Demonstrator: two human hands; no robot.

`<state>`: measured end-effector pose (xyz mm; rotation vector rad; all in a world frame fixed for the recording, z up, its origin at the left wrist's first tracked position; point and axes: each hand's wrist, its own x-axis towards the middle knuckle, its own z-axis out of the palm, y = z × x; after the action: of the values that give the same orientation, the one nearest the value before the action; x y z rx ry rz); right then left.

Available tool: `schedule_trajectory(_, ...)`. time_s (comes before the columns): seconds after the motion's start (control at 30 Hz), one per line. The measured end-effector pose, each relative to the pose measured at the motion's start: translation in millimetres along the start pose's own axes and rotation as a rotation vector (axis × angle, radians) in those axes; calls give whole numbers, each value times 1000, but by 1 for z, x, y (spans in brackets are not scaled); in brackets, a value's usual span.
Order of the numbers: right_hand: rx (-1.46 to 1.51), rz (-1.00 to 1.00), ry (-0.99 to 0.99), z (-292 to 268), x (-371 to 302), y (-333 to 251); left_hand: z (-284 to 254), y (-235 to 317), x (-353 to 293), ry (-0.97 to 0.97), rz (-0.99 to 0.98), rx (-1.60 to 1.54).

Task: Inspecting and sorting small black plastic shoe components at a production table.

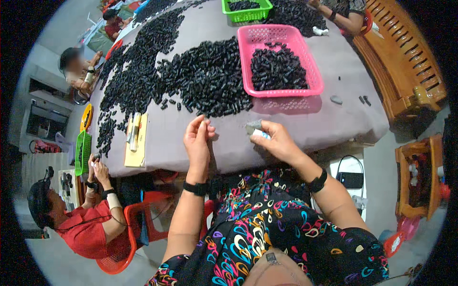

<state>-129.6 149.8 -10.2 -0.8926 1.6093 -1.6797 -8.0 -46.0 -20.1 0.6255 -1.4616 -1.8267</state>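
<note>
At the near edge of the grey-covered table, my left hand (pixel 197 138) is closed, thumb and fingertips pinched together. Whatever sits in that pinch is too small to make out against the dark pile. My right hand (pixel 279 140) grips a small grey flat piece (pixel 253 126) between thumb and fingers, and something white is wrapped around the thumb. Just beyond my hands spreads a big heap of short black cylindrical pieces (pixel 205 76). A pink perforated basket (pixel 315 86), partly filled with the same black pieces, stands beyond my right hand.
A bright green basket (pixel 245 15) stands at the far side. A yellow pad (pixel 135 159) bearing a clear tube lies to the left. To the right rest a grey lump (pixel 336 99) and loose black pieces (pixel 366 100). Co-workers sit around the table; a wooden bench (pixel 400 52) stands right.
</note>
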Motion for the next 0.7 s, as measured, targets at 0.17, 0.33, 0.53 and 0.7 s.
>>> schedule_trajectory(0.17,16,87,-82,-2,4,-7,-7,2,-1,-19,10,-29)
schedule_trajectory(0.33,48,50,-41,-2,1,-7,-1,3,-3,-30,-2,-15)
schedule_trajectory(0.53,-53,29,-30,-2,2,-9,6,10,-3,-116,-40,177)
schedule_trajectory(0.7,-2,29,-33,0,0,-11,19,16,13,-270,38,564)
